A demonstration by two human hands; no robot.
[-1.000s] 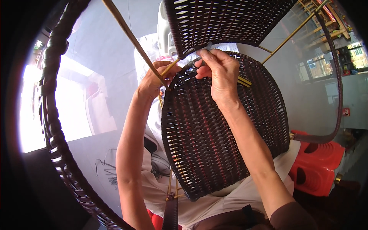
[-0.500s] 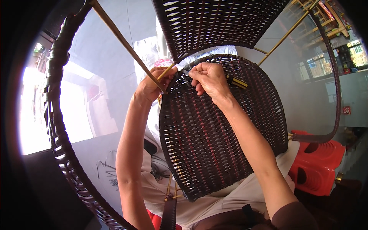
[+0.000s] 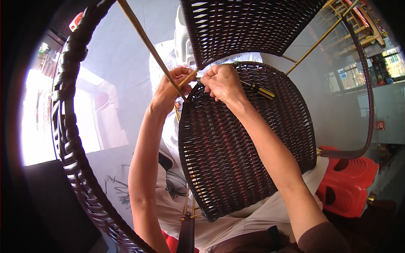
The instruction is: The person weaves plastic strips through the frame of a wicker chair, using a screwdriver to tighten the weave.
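A chair seat (image 3: 249, 139) of dark brown and reddish woven strips lies across my lap, and I work at its far left corner. My left hand (image 3: 172, 86) reaches round the gold metal rods (image 3: 157, 57) there, fingers bent and pressed together; what they grip is hidden. Just right of it, my right hand (image 3: 223, 82) pinches at a dark weaving strip (image 3: 199, 79) along the seat rim. Its fingertips cover most of the strip. A screwdriver (image 3: 263, 91) with a yellow and black handle rests on the weave beside my right hand.
The woven backrest (image 3: 244, 29) rises beyond the seat. A wrapped armrest hoop (image 3: 69, 122) curves along the left, another (image 3: 368, 92) on the right. Red plastic stools (image 3: 348, 183) stand at the right. Loose dark strips (image 3: 120, 192) lie on the floor at the left.
My right hand has moved slightly left, closer to my left hand, and more of the screwdriver now shows. The chair appears shifted slightly right in view.
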